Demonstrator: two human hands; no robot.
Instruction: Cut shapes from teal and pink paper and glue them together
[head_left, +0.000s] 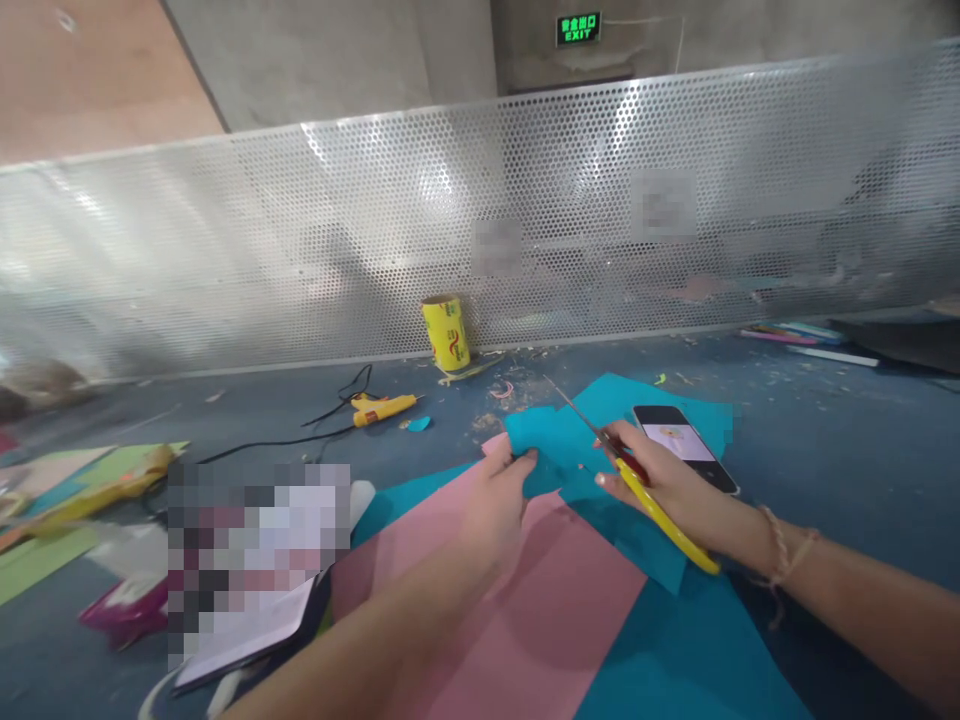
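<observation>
Between the thumb and fingers of my left hand [499, 490] is a piece of blue paper [536, 428], its near part curled. My right hand [660, 480] grips a pair of scissors [652, 510] with yellow handles, the dark blades pointing up and to the left, close to the blue paper. Under both hands lie a large pink sheet [555, 620] and more blue sheets [690, 640]. A phone [701, 470] with a lit screen rests on blue paper just beyond my right hand.
A yellow glue gun [384, 410] with a black cord lies left of centre. Behind it stands a yellow cardboard tube [445, 335] before a perforated metal screen [360, 250]. A tablet-like device [247, 630], partly blurred out, sits at left. Pens [832, 355] lie far right.
</observation>
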